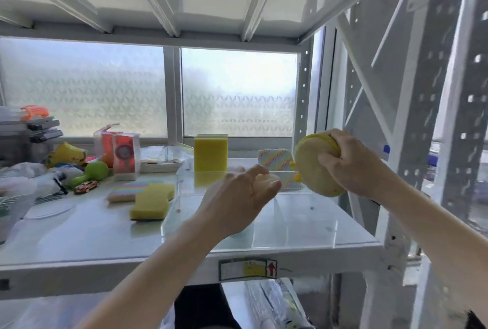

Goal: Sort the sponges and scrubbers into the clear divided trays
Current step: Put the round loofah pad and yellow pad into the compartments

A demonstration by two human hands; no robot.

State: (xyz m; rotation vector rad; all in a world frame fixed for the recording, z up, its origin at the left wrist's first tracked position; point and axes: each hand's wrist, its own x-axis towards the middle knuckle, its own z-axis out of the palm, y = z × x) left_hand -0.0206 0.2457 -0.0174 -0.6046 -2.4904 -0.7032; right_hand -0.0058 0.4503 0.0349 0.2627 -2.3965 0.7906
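Roughly midway: clear divided tray [295, 233] holds block sponge [210, 153] and striped pad [276, 161]; right hand [351, 165] clamps round sponge [314, 166] above it; left hand [243, 196] empty, fingers spread; yellow shaped sponge [153, 202] and pastel sponge [125, 192] wait left of tray.

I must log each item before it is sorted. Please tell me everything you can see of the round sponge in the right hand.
The round sponge is a thick disc, pale tan on its broad face with a yellow rim. It looks soft and foamy. The right hand grips its far edge, holding it upright in the air above the right end of the clear divided tray, touching nothing else.
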